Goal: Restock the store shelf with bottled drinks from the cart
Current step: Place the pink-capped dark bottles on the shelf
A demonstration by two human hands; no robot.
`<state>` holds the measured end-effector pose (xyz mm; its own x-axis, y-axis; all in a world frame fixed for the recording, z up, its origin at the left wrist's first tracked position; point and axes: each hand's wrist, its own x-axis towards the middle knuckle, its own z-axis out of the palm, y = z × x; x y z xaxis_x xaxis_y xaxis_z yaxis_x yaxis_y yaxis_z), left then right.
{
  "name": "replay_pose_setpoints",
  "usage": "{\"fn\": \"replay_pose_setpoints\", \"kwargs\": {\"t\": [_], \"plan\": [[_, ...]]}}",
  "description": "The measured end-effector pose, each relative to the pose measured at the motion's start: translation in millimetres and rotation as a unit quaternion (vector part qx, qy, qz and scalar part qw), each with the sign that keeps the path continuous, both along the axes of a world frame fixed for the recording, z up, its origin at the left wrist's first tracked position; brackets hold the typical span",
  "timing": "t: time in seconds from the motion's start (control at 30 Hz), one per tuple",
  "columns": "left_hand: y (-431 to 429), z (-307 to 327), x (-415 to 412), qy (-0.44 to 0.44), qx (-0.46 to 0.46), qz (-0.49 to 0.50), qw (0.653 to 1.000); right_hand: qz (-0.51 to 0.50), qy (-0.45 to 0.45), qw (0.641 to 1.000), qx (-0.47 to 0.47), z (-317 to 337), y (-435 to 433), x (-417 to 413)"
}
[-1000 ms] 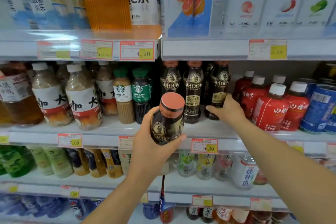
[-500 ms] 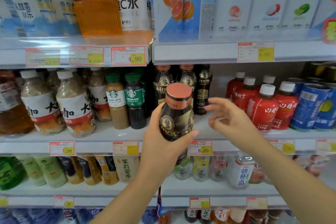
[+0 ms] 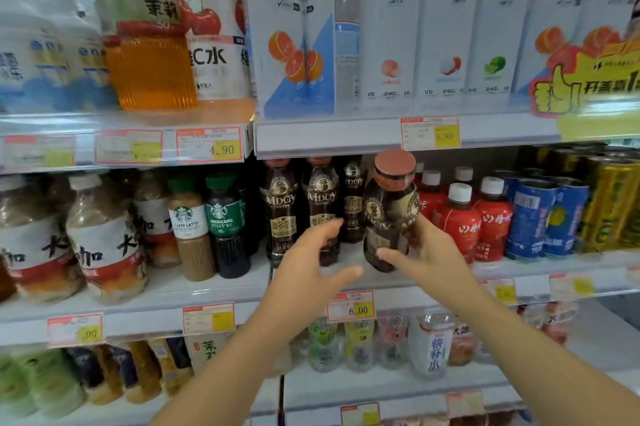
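Note:
A dark coffee bottle [image 3: 389, 218] with a copper-brown cap hangs tilted in front of the middle shelf [image 3: 214, 287]. My right hand [image 3: 427, 254] grips it round the lower body, thumb across the front. Just left of the bottle my left hand [image 3: 310, 264] hovers with spread fingers, holding nothing. Behind my hands three matching coffee bottles [image 3: 282, 211] stand upright in a row on the shelf. The cart is out of sight.
Red white-capped bottles [image 3: 459, 221] and blue cans [image 3: 531, 218] stand right of the coffee row; two Starbucks bottles [image 3: 221, 218] and large tea bottles [image 3: 104, 235] stand to its left. Tall white cartons [image 3: 391, 27] fill the shelf above. More drinks sit on the lower shelves.
The coffee bottle passed from my left hand to my right hand and moved right toward the shelf. My left hand let go and opened.

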<state>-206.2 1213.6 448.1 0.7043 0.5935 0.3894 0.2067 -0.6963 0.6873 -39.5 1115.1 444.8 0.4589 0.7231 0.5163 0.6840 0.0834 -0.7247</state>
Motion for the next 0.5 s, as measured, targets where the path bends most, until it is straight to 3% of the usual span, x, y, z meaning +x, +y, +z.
{"fn": "replay_pose_setpoints", "kwargs": {"t": [0.2, 0.33, 0.5], "plan": [[27.5, -41.8, -26.4, 0.18, 0.155, 0.059, 0.97, 0.018, 0.0, 0.998, -0.064, -13.1, 32.2, 27.4], [32.3, -46.6, -25.2, 0.174, 0.188, 0.068, 0.964, 0.059, 0.061, 0.994, -0.076, -14.7, 47.7, 36.9], [34.4, -53.7, -24.9, 0.171, 0.217, 0.073, 0.958, 0.039, 0.115, 0.989, -0.079, -11.6, 58.9, 39.7]]}}
